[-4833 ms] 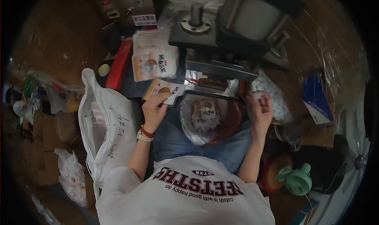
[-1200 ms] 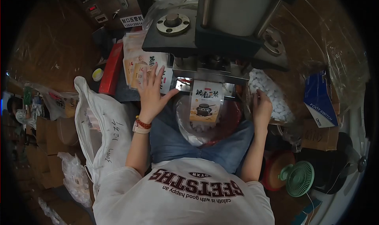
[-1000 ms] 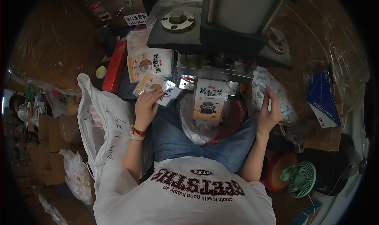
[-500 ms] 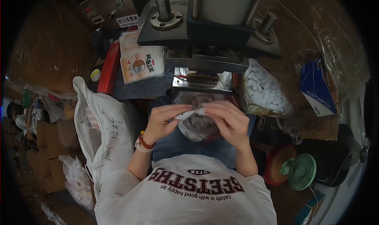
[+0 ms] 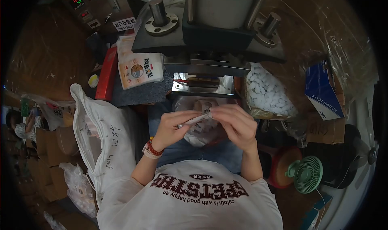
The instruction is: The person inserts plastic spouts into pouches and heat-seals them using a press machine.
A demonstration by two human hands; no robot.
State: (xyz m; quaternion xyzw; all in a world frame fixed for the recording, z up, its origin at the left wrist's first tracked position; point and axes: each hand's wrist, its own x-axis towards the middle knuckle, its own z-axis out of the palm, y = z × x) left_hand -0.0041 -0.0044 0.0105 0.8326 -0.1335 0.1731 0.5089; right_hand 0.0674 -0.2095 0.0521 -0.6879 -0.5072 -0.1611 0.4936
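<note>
My left hand (image 5: 173,127) pinches a white printed pouch (image 5: 197,119), seen nearly edge-on, over my lap. My right hand (image 5: 236,123) has its fingertips together at the pouch's right end; a small white piece there is mostly hidden. Below and behind both hands is a plastic-lined basin (image 5: 184,105) with printed pouches in it. The press (image 5: 208,64) stands in front of me, its jaws apart above a shiny metal plate (image 5: 180,84). A stack of printed pouches (image 5: 139,70) lies left of the press. To the right of the press sits a bag of small white pieces (image 5: 268,92).
A red bar-shaped object (image 5: 106,74) stands beside the pouch stack. On the left is a large white sack (image 5: 117,137). A blue and white box (image 5: 322,90) and a green fan (image 5: 308,173) are on the right. A person (image 5: 28,127) appears at the far left.
The pouch lying at the press a second ago is no longer there. Both hands have come together over the basin with a pouch between them. Since half a second ago they have barely moved.
</note>
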